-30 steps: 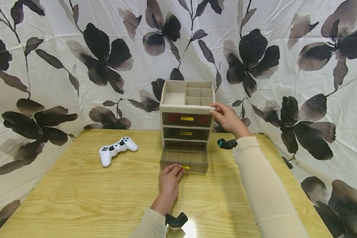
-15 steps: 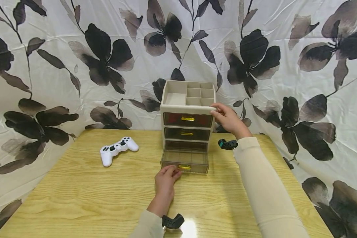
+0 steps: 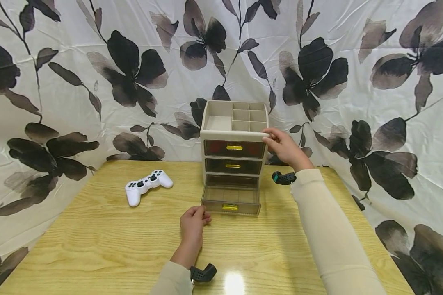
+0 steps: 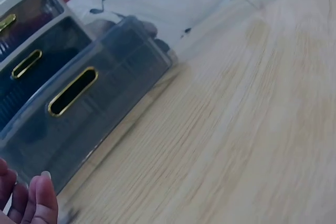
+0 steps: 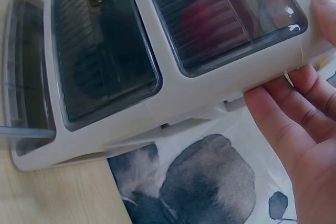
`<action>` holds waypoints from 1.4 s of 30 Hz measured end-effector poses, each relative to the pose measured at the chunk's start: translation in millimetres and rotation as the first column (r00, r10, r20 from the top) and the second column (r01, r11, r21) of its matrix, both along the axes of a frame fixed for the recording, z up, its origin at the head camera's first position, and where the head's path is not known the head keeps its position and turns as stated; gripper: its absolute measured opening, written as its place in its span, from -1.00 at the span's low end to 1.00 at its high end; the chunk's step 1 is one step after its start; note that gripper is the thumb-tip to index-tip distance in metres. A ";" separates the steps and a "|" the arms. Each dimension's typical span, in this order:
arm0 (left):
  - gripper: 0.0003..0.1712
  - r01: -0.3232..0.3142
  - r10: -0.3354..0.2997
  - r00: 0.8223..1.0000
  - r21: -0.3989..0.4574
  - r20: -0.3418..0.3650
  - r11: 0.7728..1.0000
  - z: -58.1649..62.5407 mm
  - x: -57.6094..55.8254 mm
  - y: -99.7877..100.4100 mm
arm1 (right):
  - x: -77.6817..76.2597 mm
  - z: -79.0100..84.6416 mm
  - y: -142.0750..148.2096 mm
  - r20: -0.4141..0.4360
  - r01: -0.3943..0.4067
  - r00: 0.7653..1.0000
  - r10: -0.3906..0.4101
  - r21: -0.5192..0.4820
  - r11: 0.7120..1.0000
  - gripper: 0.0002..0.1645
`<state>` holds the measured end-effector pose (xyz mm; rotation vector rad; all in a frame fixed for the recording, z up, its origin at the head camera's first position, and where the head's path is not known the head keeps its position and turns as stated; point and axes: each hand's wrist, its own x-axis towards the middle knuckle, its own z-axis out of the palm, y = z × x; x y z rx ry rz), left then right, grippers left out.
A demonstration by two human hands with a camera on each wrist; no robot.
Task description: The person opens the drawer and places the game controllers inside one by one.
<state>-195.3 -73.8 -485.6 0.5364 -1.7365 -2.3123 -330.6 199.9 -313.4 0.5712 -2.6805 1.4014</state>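
Note:
A cream desktop drawer organizer (image 3: 225, 135) stands at the back of the table, with three smoky see-through drawers. Its bottom drawer (image 3: 245, 208) is pulled out and shows nothing inside, a gold handle (image 3: 230, 207) on its front. The right hand (image 3: 287, 150) holds the organizer's upper right corner; in the right wrist view its thumb (image 5: 324, 14) is at the front and its fingers lie along the side. Just left of the drawer's front corner is the left hand (image 3: 192, 227), holding nothing, its fingers loosely bent. Something red shows through the top drawer (image 5: 210, 19).
A white game controller (image 3: 147, 186) lies on the wooden table (image 3: 107, 241), left of the organizer. Compartments in the organizer's top tray (image 3: 219, 122) hold nothing. Behind the table hangs a white cloth (image 3: 258, 24) with dark flowers.
The left hand has let go of the bottom drawer's handle and moved left, off the drawer front. The drawer stays pulled out, and the right hand keeps its hold on the corner.

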 end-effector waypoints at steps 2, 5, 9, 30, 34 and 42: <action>-0.81 -0.008 0.009 1.000 -0.038 0.006 0.999 -0.1 -1.3 -4.0 | -0.9 -1.0 0.9 0.001 -0.004 1.000 0.004 -0.004 1.000 -0.54; -0.80 -0.021 0.022 1.000 -0.095 0.007 0.995 0.2 -4.6 -11.0 | -1.9 -2.2 1.7 0.001 -0.009 1.000 0.009 -0.009 1.000 -0.54; -0.79 -0.038 0.040 0.999 -0.175 0.004 0.984 2.0 -10.1 -21.6 | -1.9 -2.1 1.4 -0.004 -0.012 1.000 0.012 -0.010 1.000 -0.54; -0.38 0.016 -0.034 0.999 -0.862 -0.001 0.507 29.3 -47.5 -85.6 | -3.1 -2.2 0.2 0.019 0.004 1.000 -0.004 -0.015 1.000 -0.52; -0.33 0.030 -0.036 0.999 -0.913 0.016 0.407 34.5 -53.7 -94.7 | -0.5 0.4 -1.4 0.011 0.010 1.000 -0.009 -0.016 1.000 -0.52; -0.26 0.076 -0.041 0.997 -0.979 0.070 0.189 44.7 -66.4 -118.1 | 31.0 23.9 -12.7 0.021 0.013 1.000 -0.013 0.008 1.000 -0.54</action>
